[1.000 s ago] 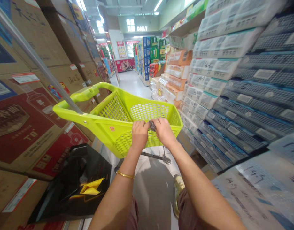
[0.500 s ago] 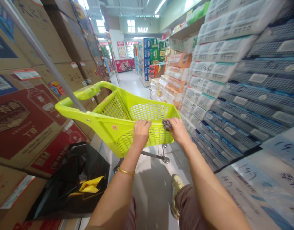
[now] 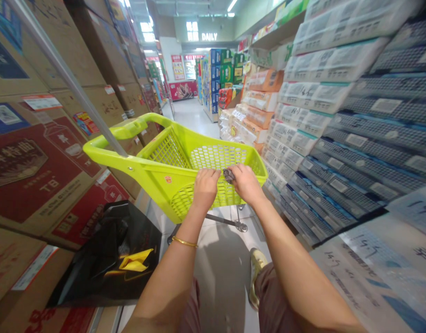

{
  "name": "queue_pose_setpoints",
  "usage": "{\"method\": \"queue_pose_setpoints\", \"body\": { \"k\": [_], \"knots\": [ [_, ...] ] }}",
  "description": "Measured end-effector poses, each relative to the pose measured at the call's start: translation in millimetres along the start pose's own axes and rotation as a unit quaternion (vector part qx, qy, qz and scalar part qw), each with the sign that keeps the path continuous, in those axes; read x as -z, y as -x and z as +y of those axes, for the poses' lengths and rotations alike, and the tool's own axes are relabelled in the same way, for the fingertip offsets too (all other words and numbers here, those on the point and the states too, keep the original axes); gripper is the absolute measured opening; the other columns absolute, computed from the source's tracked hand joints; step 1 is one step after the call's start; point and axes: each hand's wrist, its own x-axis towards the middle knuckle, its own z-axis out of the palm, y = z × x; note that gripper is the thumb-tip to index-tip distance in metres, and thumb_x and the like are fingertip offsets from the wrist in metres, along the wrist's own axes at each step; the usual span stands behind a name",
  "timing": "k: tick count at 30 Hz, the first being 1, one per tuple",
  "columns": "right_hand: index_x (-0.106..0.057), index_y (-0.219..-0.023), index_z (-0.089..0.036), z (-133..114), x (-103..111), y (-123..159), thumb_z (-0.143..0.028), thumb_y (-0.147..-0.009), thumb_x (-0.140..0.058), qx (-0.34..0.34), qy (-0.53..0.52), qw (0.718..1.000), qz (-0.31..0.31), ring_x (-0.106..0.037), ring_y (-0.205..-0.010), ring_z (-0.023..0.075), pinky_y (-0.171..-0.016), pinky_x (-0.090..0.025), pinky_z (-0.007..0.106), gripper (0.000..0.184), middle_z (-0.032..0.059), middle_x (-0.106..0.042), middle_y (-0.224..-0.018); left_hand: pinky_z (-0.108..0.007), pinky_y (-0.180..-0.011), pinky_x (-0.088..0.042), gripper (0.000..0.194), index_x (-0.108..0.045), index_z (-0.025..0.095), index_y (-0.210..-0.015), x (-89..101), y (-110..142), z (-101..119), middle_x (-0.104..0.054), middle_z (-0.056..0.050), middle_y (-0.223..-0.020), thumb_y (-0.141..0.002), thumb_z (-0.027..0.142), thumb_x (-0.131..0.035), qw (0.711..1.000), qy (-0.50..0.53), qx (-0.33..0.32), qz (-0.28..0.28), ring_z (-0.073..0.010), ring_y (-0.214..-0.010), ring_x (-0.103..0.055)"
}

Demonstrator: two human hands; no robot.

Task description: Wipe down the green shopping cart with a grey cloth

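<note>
A lime-green plastic shopping cart stands sideways in front of me, its handle to the left. My left hand is closed over the near rim of its basket, fingers curled over the edge. Just to the right, my right hand holds a crumpled dark grey cloth against the same rim. A small gap lies between the two hands. The fingertips on the inner side of the rim are partly hidden. Through the basket's lattice walls I see no goods.
Stacked cartons line the left side. A black bag with a yellow piece sits low beside them. Wrapped packs rise on the right. A metal pole slants by the cart handle. The tiled aisle runs ahead.
My right hand has slid left along the rim with the cloth, closer to my left hand. The left hand keeps its place on the rim. The view has shifted slightly.
</note>
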Motion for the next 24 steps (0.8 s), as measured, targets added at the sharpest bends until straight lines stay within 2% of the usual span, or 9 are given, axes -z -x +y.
{"method": "queue_pose_setpoints", "body": {
  "k": [4, 7, 12, 17, 20, 24],
  "knots": [
    [-0.054, -0.113, -0.018, 25, 7, 13, -0.006, -0.074, -0.046, -0.041, 0.001, 0.999, 0.013, -0.047, -0.097, 0.0257, -0.085, -0.039, 0.038, 0.042, 0.0117, -0.056, -0.105, -0.036, -0.084, -0.036, 0.026, -0.061, 0.020, -0.104, -0.3, 1, 1, -0.062, -0.007, -0.090, -0.092, 0.024, -0.037, 1.000, 0.000, 0.000, -0.003, -0.0229, -0.089, -0.051],
    [-0.056, -0.110, -0.019, 31, 8, 18, -0.005, -0.073, -0.045, -0.059, 0.010, 0.998, 0.035, -0.047, -0.095, 0.0258, -0.084, -0.039, 0.038, 0.041, 0.0115, -0.057, -0.101, -0.036, -0.084, -0.036, 0.027, -0.061, 0.020, -0.103, -0.4, 1, 4, -0.062, -0.008, -0.090, -0.091, 0.023, -0.037, 1.000, 0.010, 0.008, -0.001, -0.0231, -0.089, -0.050],
    [-0.057, -0.108, -0.018, 5, 0, 9, -0.005, -0.076, -0.042, -0.048, 0.023, 0.997, 0.052, -0.046, -0.089, 0.0243, -0.080, -0.039, 0.035, 0.038, 0.0114, -0.057, -0.098, -0.037, -0.083, -0.037, 0.026, -0.062, 0.020, -0.097, -1.9, 0, 10, -0.061, -0.008, -0.087, -0.091, 0.022, -0.037, 1.000, 0.007, 0.026, 0.010, -0.0231, -0.086, -0.050],
    [-0.055, -0.113, -0.017, -24, -14, -3, -0.008, -0.083, -0.038, -0.032, 0.004, 0.998, 0.062, -0.044, -0.092, 0.0246, -0.083, -0.038, 0.037, 0.036, 0.0120, -0.055, -0.102, -0.037, -0.086, -0.037, 0.025, -0.062, 0.018, -0.089, -2.8, 0, 12, -0.060, -0.008, -0.084, -0.091, 0.021, -0.037, 0.999, 0.002, 0.038, 0.014, -0.0229, -0.086, -0.050],
    [-0.053, -0.115, -0.017, -24, -13, -5, -0.009, -0.083, -0.038, -0.023, -0.006, 0.999, 0.043, -0.044, -0.094, 0.0251, -0.085, -0.038, 0.038, 0.036, 0.0130, -0.055, -0.105, -0.037, -0.091, -0.036, 0.026, -0.061, 0.018, -0.094, -2.0, 1, 10, -0.061, -0.008, -0.087, -0.091, 0.020, -0.035, 0.999, 0.005, 0.030, 0.012, -0.0227, -0.089, -0.050],
    [-0.054, -0.115, -0.017, -4, -2, 1, -0.005, -0.079, -0.042, -0.023, -0.003, 1.000, 0.009, -0.046, -0.097, 0.0254, -0.086, -0.038, 0.036, 0.039, 0.0128, -0.056, -0.106, -0.037, -0.097, -0.034, 0.026, -0.060, 0.018, -0.102, 0.1, 3, 7, -0.061, -0.008, -0.091, -0.091, 0.020, -0.036, 1.000, -0.003, 0.012, 0.008, -0.0225, -0.092, -0.051]
  ]
}}
